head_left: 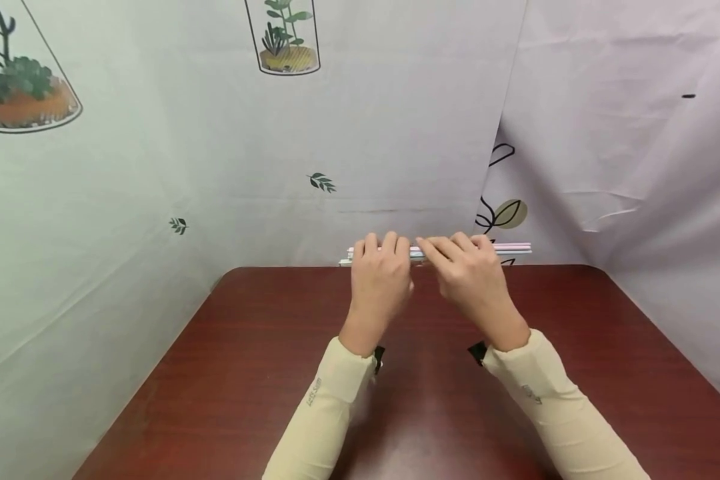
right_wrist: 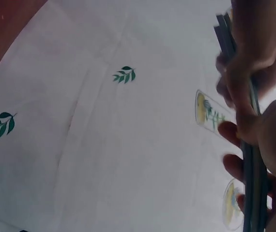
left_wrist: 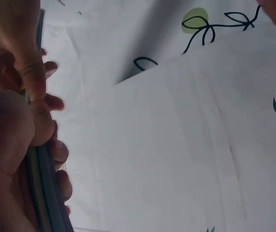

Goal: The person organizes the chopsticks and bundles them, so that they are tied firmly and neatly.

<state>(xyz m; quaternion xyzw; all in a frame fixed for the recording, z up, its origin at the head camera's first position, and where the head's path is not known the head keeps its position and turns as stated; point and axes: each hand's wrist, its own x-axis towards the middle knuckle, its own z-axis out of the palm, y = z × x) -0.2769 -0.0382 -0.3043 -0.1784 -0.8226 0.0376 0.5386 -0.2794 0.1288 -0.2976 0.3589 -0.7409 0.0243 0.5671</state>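
Note:
A bundle of thin, straw-like sticks (head_left: 513, 247) in pale pink, blue and white is held level above the table's far edge. My left hand (head_left: 381, 273) grips its left part, with the stick ends jutting a little past the fingers. Close beside it, my right hand (head_left: 471, 270) holds the bundle, and a longer length sticks out to the right. In the left wrist view the sticks (left_wrist: 48, 193) look dark, running between thumb and curled fingers. From the right wrist, the bundle's uneven far ends (right_wrist: 223, 31) show beyond the left hand.
A dark red-brown table (head_left: 246, 353) with rounded far corners lies beneath both forearms. Pale printed cloth (head_left: 396, 133) hangs behind it and along both sides. Dark straps (head_left: 477, 352) show at the wrists, near the cream sleeves (head_left: 324, 407).

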